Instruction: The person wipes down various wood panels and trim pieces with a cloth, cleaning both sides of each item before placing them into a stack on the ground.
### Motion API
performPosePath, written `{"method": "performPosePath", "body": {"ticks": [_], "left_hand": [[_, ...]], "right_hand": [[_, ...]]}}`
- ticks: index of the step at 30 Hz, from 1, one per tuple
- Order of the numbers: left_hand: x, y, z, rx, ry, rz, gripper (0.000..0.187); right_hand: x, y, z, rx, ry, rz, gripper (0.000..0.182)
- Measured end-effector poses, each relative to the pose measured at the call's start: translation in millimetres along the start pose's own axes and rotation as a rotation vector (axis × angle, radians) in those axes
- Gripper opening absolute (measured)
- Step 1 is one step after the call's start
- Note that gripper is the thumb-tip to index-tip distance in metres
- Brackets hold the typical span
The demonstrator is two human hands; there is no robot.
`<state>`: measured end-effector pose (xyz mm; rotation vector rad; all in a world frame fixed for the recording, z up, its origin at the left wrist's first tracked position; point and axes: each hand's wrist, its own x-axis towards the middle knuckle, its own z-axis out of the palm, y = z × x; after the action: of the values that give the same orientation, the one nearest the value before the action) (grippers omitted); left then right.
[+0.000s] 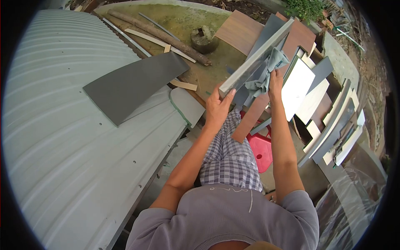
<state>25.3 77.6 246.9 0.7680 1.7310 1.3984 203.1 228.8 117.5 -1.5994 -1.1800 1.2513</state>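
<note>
A long grey board [257,58] with a pale edge slants up and away in front of me. Its near end is gripped by my left hand [219,104], the thumb lying along the edge. My right hand [275,85] is closed on a crumpled grey-blue cloth [276,59], which lies against the board's face and hangs down toward its near end. Below the cloth, a narrow brown board [251,118] slopes toward my legs.
Corrugated metal sheeting [62,137] fills the left, with a dark grey panel [135,83] on it. White, grey and brown boards [298,85] are piled at right. A red stool [261,152] stands below my hands. Beyond are a log [158,35] and a round concrete block [204,39].
</note>
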Motion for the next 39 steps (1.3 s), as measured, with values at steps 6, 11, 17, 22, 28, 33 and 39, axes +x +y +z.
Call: {"method": "performPosePath", "body": {"ticks": [6,11,17,22,28,33,39], "left_hand": [[35.3,108.9,-55.9,-0.108,0.114,0.167,0.023],[30.3,176.7,-72.6,-0.015,0.045,0.224,0.023],[75.4,223.8,-35.7,0.26,-0.196,0.304,0.032],[103.9,295.7,-0.3,0.505,-0.348,0.424,0.03],[126.7,323.6,20.7,0.602,-0.346,0.639,0.031],[152.7,306.3,52.0,0.592,-0.16,0.428,0.03],[161.6,307.9,28.9,0.629,-0.031,0.397,0.032]], "right_hand": [[-111.5,-8.8,-47.1,0.13,-0.027,0.221,0.031],[-164.7,6.6,-85.9,0.205,-0.003,0.318,0.031],[-165.3,13.4,-98.1,0.233,-0.049,0.329,0.032],[-151.2,-3.9,-92.1,0.201,-0.103,0.38,0.036],[-121.9,-19.9,-89.2,-0.169,-0.105,0.301,0.045],[-79.9,-2.5,-92.6,-0.609,-0.205,-0.051,0.049],[-82.4,13.3,-84.6,-0.731,-0.295,-0.095,0.053]]}}
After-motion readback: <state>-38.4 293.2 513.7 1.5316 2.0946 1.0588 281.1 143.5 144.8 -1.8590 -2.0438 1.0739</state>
